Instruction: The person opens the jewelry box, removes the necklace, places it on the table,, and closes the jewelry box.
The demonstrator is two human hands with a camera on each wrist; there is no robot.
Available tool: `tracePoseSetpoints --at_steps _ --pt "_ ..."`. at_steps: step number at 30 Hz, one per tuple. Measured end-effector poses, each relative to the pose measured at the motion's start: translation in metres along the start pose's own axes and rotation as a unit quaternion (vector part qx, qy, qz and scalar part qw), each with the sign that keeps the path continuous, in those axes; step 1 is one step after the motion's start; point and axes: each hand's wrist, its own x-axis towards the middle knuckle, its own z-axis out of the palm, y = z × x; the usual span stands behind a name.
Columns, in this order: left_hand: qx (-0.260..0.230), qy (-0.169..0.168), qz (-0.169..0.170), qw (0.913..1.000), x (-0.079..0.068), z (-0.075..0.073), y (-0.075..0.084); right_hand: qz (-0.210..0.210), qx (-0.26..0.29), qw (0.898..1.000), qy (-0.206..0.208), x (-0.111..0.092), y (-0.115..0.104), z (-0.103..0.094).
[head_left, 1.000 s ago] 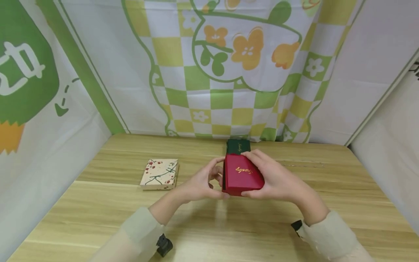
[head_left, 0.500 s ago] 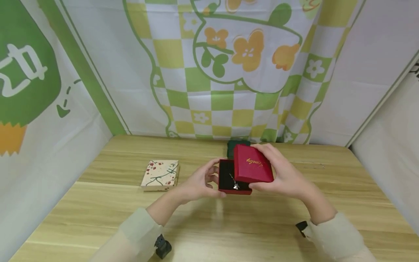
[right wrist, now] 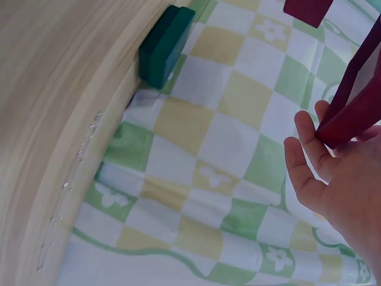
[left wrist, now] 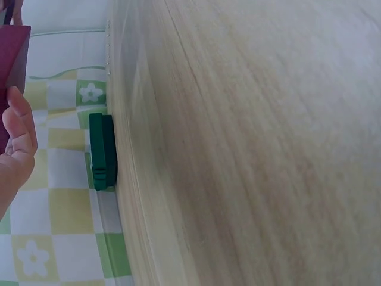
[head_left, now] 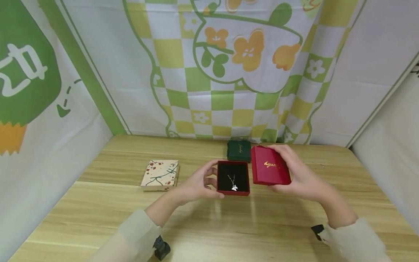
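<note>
My left hand (head_left: 199, 183) grips the left side of a red jewelry box base (head_left: 233, 194), thumb at its front and fingers behind. Black padding (head_left: 226, 174) lines the base, and a silver necklace with a small pendant (head_left: 234, 187) lies on it. To the right, my right hand (head_left: 296, 174) holds the red box lid (head_left: 269, 166), gold lettering facing up, apart from the base. In the right wrist view the lid (right wrist: 357, 107) sits between fingers and thumb, its hollow underside partly showing. The left wrist view catches the base (left wrist: 13, 56) at its left edge.
A dark green jewelry box (head_left: 239, 150) stands on the wooden table (head_left: 209, 233) behind the red base. At left lies a cream box with a floral print (head_left: 160, 175). A thin silver chain (right wrist: 80, 156) lies at the table's back right, before the checkered curtain (head_left: 222, 102).
The lid has come off the base and moved right in my right hand, uncovering the black padding and necklace. My left hand keeps the base nearly in place.
</note>
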Motion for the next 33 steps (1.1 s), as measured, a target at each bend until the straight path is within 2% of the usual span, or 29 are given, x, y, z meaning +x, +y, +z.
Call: tracePoseSetpoints --at_steps 6,10,15,20,27,33 --pt "0.010 0.003 -0.005 0.9999 0.001 -0.002 -0.004 0.029 -0.005 0.999 -0.030 -0.014 0.011 0.000" --pt "0.004 0.019 -0.018 0.9996 0.001 -0.003 -0.007 0.053 -0.009 0.997 -0.054 -0.025 0.017 0.003" --pt "-0.015 0.040 -0.027 0.9987 0.000 -0.004 -0.010 0.074 -0.009 0.993 -0.090 -0.034 0.019 0.012" --pt "-0.013 0.050 -0.036 0.9980 0.002 -0.005 -0.011 0.090 -0.033 0.989 -0.117 -0.045 0.016 0.021" --pt "-0.009 0.063 -0.039 0.9972 0.003 -0.007 -0.010 0.085 -0.094 0.979 -0.159 -0.051 0.010 0.035" --pt "-0.007 0.059 -0.041 0.9974 0.004 -0.006 -0.011 0.069 -0.134 0.973 -0.173 -0.051 -0.001 0.055"
